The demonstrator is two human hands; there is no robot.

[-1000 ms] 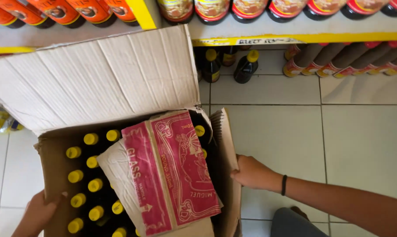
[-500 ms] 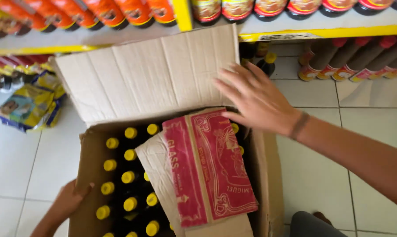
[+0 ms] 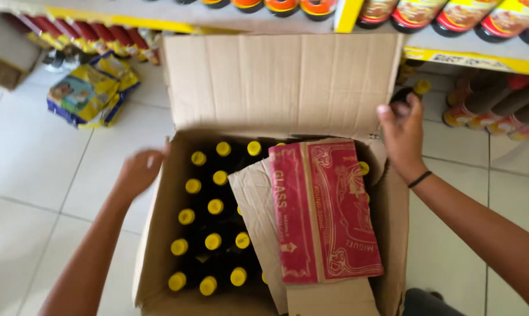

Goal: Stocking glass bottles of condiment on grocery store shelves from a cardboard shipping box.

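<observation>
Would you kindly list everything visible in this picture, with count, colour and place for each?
cardboard box: one, brown, open on the floor at centre.
back flap: one, brown, standing up towards the shelf.
folded flap: one, red print on brown, lying over the box's right half.
bottles in the box: over a dozen caps showing, dark with yellow caps, upright in rows; more may be hidden under the flap.
shelf bottles: a row, dark with red and yellow labels, top edge.
lying bottles: several, red caps, lower right.
packets: a few, yellow and blue, on the floor upper left.
floor tiles: white.
wristband: one, black, right wrist.
left hand: at the box's left wall.
right hand: on the back flap's right edge.
</observation>
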